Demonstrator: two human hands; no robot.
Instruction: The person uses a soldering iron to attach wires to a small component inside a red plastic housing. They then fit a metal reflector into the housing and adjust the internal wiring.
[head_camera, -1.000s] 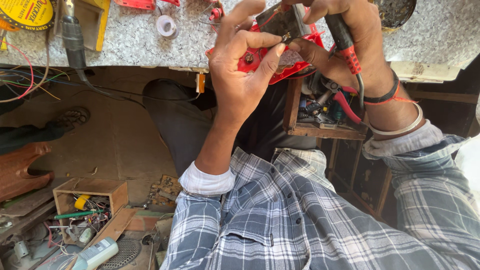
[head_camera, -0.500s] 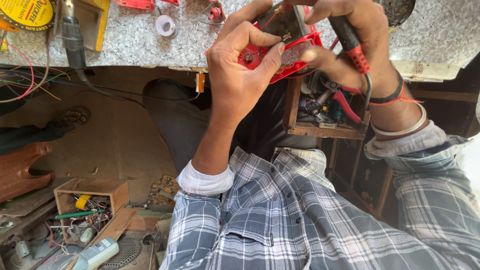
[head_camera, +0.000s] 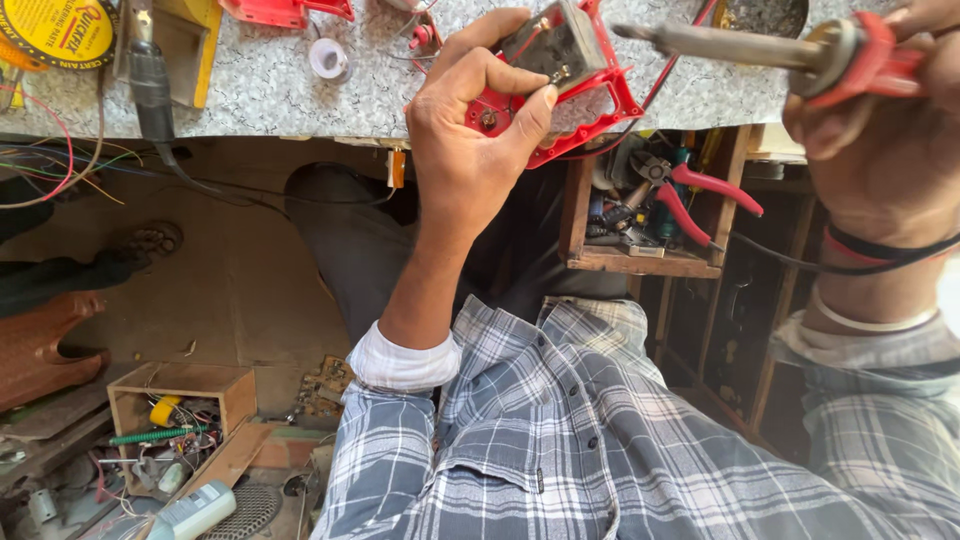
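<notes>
Gripping a red component (head_camera: 560, 75) above the speckled table (head_camera: 260, 80), the left hand (head_camera: 470, 140) stays clear of the right hand (head_camera: 880, 150), which is closed around a soldering iron (head_camera: 760, 45).

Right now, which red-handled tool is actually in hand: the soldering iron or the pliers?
The soldering iron: the right hand grips its red handle above the counter. The red-handled pliers lie untouched in the wooden drawer below.
</notes>
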